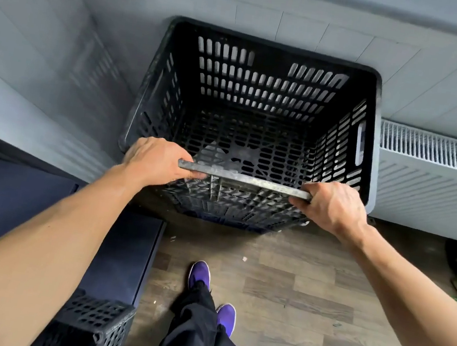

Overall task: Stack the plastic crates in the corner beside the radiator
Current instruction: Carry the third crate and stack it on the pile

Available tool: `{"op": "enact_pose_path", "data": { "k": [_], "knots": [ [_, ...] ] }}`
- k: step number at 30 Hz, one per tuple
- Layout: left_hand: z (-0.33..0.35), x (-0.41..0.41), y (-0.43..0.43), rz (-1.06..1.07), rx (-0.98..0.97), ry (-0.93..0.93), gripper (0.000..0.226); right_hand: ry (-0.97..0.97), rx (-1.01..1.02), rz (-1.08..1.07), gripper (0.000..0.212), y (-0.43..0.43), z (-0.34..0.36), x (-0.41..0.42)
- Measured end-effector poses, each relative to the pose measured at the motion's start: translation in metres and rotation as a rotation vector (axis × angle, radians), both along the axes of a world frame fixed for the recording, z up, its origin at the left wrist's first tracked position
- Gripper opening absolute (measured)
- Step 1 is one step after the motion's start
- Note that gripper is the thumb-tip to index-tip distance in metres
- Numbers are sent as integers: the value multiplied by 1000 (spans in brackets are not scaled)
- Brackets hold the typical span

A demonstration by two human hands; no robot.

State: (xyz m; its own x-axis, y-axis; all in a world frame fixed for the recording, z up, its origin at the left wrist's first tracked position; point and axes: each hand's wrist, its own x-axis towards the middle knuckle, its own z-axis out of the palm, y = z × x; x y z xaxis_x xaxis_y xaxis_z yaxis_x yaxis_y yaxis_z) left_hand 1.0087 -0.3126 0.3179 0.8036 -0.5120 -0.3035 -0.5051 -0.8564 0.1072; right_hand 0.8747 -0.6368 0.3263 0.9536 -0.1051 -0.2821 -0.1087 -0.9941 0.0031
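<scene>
The crate (260, 109) is showing black slotted plastic, matt, its walls dusted with pale scuffs; the near rim is looking worn to a dull grey where the left hand (154, 162) and right hand (331, 207) are gripping it. A second crate (91, 327) of the same perforated dark plastic is looking matt too. The radiator (437, 177) is showing white painted metal, ribbed on the front and finely grilled on top. The floor (306, 297) is looking like wood-grain planks with a low sheen. The walls (49, 36) are showing smooth, faintly glossy grey panels. The trousers (196, 337) are looking like black matt cloth, the shoes (200, 272) purple fabric.
</scene>
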Motion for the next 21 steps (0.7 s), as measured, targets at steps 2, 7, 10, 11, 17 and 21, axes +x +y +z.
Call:
{"op": "enact_pose_path", "data": {
  "k": [2, 7, 10, 11, 17, 21],
  "knots": [
    [0, -1, 2, 16, 14, 21, 69, 0, 3, 2, 39, 2, -2, -2],
    [-13, -15, 11, 48, 39, 28, 64, -11, -29, 6, 40, 9, -9, -16],
    [-9, -8, 4, 54, 44, 66, 60, -2, -29, 6, 37, 4, -8, -10],
    [-11, -7, 4, 59, 48, 71, 59, 4, -24, 9, 37, 4, -9, -9],
    [-6, -9, 8, 59, 37, 125, 68, 102, 44, 3, 30, 9, -7, -9],
    [6, -12, 6, 57, 24, 163, 68, 67, 57, 57, 33, 27, -3, -6]
  ]
}}
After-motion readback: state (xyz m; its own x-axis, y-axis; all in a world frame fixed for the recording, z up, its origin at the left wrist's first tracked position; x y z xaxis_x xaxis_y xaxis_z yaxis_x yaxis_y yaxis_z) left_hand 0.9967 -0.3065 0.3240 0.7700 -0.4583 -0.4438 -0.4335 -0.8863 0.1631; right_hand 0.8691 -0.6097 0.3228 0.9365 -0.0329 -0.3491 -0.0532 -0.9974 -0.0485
